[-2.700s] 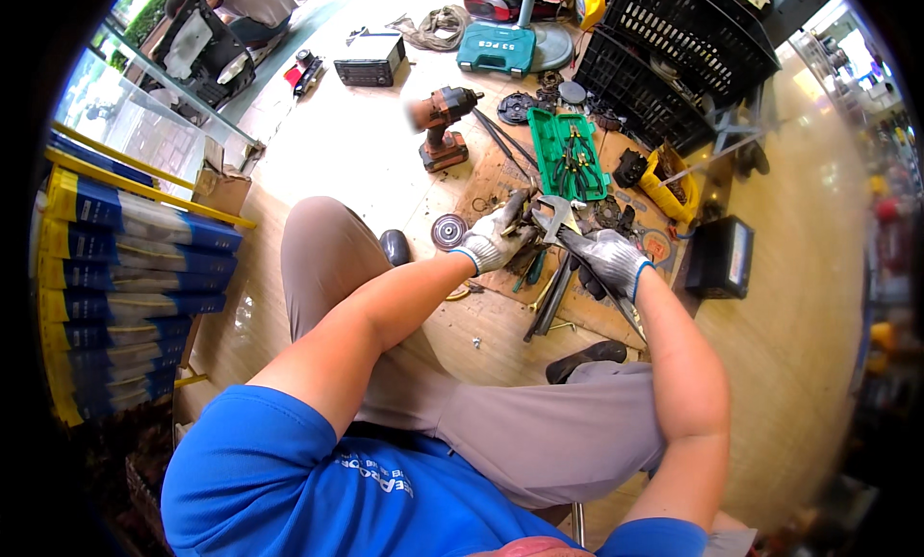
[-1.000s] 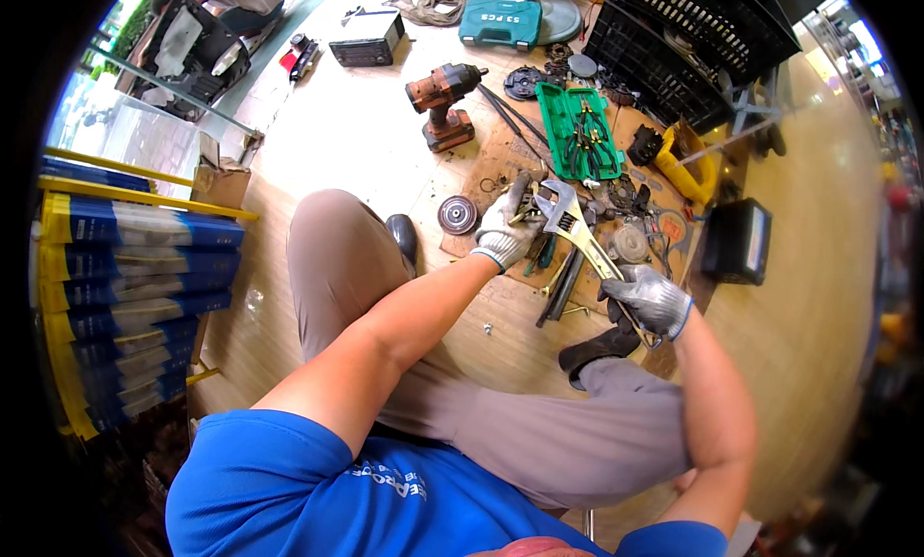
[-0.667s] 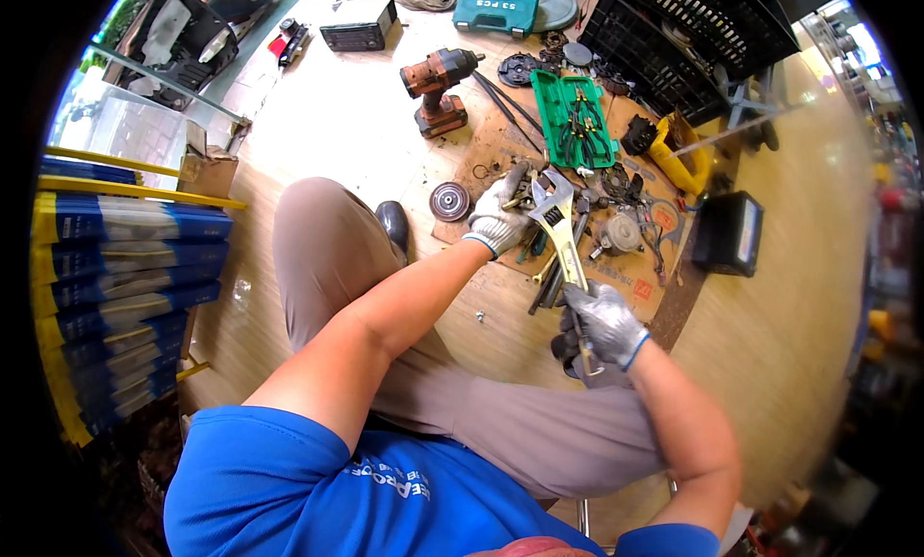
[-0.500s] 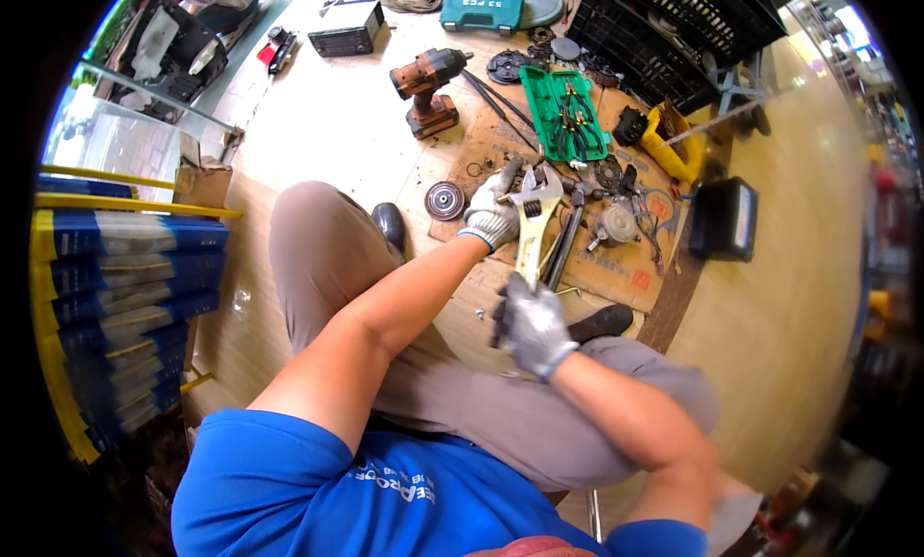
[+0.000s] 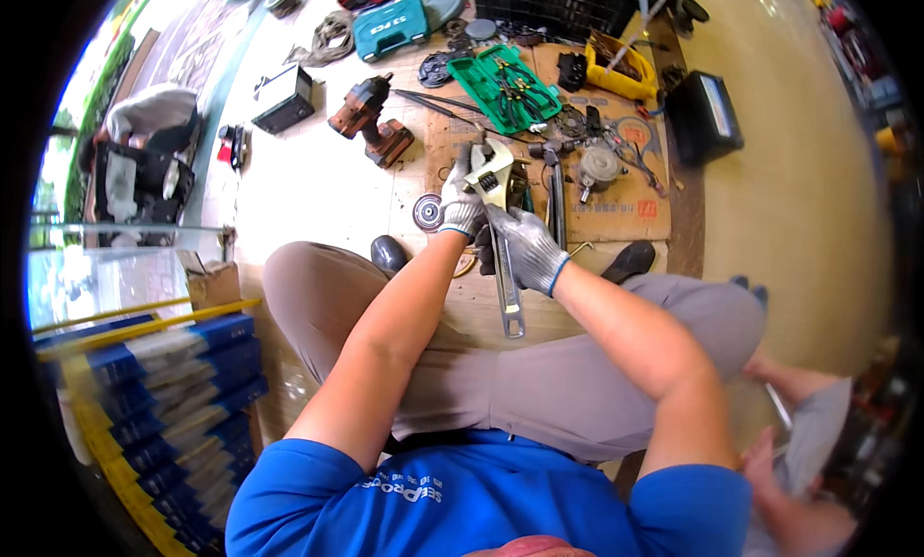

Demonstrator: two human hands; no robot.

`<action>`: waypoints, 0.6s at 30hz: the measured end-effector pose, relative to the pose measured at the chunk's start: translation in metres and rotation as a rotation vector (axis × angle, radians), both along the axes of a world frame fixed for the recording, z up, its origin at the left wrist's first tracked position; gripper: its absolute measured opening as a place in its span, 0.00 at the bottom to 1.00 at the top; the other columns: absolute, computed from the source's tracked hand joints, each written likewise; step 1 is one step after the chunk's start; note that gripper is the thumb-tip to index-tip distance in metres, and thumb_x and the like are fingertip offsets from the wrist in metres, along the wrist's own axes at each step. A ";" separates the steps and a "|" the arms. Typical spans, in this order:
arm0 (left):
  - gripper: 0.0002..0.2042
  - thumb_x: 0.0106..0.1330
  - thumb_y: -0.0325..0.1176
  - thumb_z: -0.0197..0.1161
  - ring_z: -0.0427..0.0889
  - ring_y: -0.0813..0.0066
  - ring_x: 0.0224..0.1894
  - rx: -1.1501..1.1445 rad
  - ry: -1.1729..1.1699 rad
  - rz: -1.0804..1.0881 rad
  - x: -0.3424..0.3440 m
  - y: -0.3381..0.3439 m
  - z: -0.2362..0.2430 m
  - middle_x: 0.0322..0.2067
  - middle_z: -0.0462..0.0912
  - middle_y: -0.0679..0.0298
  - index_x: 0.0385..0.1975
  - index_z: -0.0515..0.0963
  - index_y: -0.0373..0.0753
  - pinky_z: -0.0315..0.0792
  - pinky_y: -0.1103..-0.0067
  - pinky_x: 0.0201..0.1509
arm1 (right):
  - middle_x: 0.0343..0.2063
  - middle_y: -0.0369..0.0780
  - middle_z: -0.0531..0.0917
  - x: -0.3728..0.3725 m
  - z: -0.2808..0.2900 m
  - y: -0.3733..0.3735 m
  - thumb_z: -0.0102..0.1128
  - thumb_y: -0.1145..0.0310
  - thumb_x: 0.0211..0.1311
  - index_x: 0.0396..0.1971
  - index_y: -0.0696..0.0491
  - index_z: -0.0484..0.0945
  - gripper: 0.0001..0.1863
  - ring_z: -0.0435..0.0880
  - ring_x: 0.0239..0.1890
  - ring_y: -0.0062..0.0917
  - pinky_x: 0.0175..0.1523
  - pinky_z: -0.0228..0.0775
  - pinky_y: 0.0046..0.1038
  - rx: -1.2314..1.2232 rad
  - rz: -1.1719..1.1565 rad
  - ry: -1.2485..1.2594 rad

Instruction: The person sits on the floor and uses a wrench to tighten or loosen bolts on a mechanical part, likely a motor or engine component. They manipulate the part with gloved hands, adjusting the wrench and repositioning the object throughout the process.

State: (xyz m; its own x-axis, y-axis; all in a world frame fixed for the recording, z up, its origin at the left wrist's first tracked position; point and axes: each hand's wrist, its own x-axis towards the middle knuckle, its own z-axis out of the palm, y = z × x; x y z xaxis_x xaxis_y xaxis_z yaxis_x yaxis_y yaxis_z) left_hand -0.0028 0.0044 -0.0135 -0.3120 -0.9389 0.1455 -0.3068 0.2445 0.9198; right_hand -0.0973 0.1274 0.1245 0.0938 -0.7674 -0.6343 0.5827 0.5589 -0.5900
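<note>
A large silver adjustable wrench (image 5: 492, 180) hangs over the front of the cardboard, its jaw end up and its handle slanting down toward my lap. My right hand (image 5: 527, 243), in a grey-white knit glove, grips the handle just below the head; the handle's holed end sticks out beneath. My left hand (image 5: 461, 201), gloved the same way, is closed beside the jaws. A dark metal piece shows partly behind the wrench head, and what the left fingers hold is mostly hidden. Close to my left hand, a round grooved pulley (image 5: 427, 212) lies on the floor.
Cardboard (image 5: 616, 225) under the work carries a hammer (image 5: 552, 153), a round metal housing (image 5: 599, 167) and a green case of pliers (image 5: 505, 87). An orange-brown cordless impact driver (image 5: 371, 124), black battery (image 5: 704, 119), yellow container (image 5: 621, 71) and teal case (image 5: 390, 27) surround it. Another person's leg (image 5: 808, 441) is at right.
My right hand has slid up the wrench from the handle's lower part to near the head, leaving the handle's end exposed. My left hand stays by the jaws; the view has shifted.
</note>
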 end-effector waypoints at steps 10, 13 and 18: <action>0.33 0.66 0.39 0.65 0.83 0.59 0.54 0.025 -0.089 -0.075 0.027 -0.014 -0.046 0.56 0.80 0.53 0.69 0.61 0.36 0.78 0.70 0.56 | 0.20 0.35 0.78 0.010 0.009 0.002 0.56 0.53 0.72 0.35 0.55 0.77 0.18 0.76 0.17 0.20 0.23 0.72 0.28 -0.077 -0.044 -0.016; 0.33 0.66 0.39 0.66 0.83 0.59 0.54 0.002 -0.108 -0.080 0.037 -0.018 -0.049 0.55 0.81 0.52 0.69 0.62 0.36 0.78 0.70 0.56 | 0.22 0.35 0.79 0.010 0.018 0.000 0.57 0.51 0.72 0.36 0.56 0.79 0.20 0.76 0.20 0.19 0.27 0.71 0.27 -0.190 0.094 0.430; 0.34 0.65 0.39 0.67 0.83 0.60 0.54 -0.035 -0.117 -0.094 0.022 -0.008 -0.036 0.54 0.82 0.52 0.68 0.63 0.37 0.77 0.71 0.56 | 0.25 0.32 0.81 -0.007 0.037 -0.012 0.63 0.59 0.69 0.42 0.58 0.82 0.15 0.77 0.26 0.13 0.31 0.72 0.22 -0.381 0.147 0.304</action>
